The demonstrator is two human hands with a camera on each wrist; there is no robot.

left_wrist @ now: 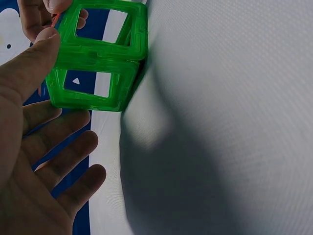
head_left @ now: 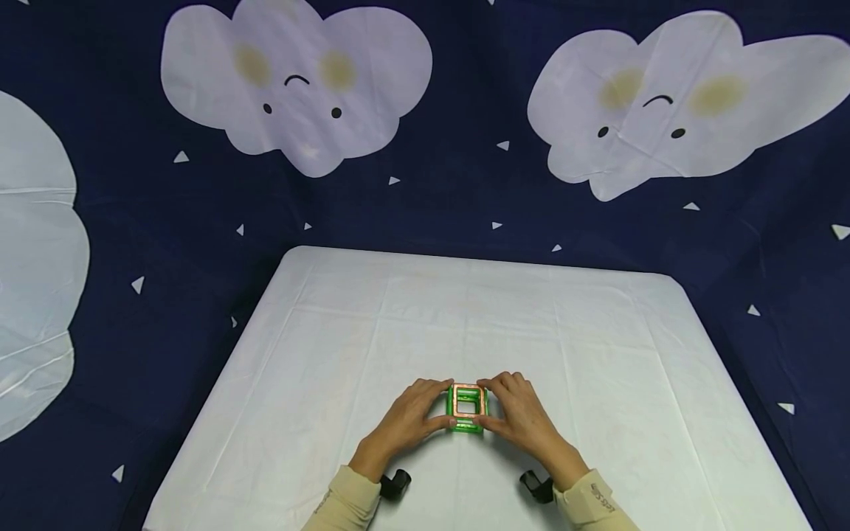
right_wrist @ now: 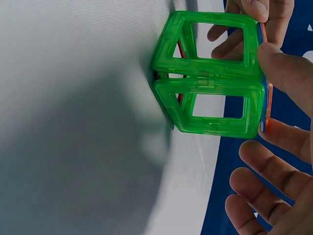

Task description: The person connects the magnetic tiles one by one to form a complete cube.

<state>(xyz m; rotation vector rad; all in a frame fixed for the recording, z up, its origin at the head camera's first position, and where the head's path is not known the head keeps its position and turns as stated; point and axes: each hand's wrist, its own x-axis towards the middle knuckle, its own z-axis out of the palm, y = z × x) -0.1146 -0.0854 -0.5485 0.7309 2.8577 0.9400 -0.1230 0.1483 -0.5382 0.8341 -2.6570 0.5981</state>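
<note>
A small open-framed cube of green magnetic tiles [head_left: 468,427] stands on the white table in the head view. An orange-rimmed square magnetic tile [head_left: 468,386] lies across its top. My left hand [head_left: 409,414] pinches this tile at its left side with thumb and index finger. From the right, my right hand [head_left: 527,417] pinches the same tile's corners. The right wrist view shows the orange tile [right_wrist: 269,100] edge-on against the green frames [right_wrist: 210,71], with a blue edge beside it. Each hand's other fingers are spread loosely off the cube. In the left wrist view, the green walls [left_wrist: 102,53] look joined at the corner.
The white cloth-covered table [head_left: 505,317] stretches out beyond and beside the hands. Behind it hangs a dark blue cloth [head_left: 465,199] with printed clouds and triangles. A black wrist mount [head_left: 396,484] sits at the left wrist, another [head_left: 536,487] at the right.
</note>
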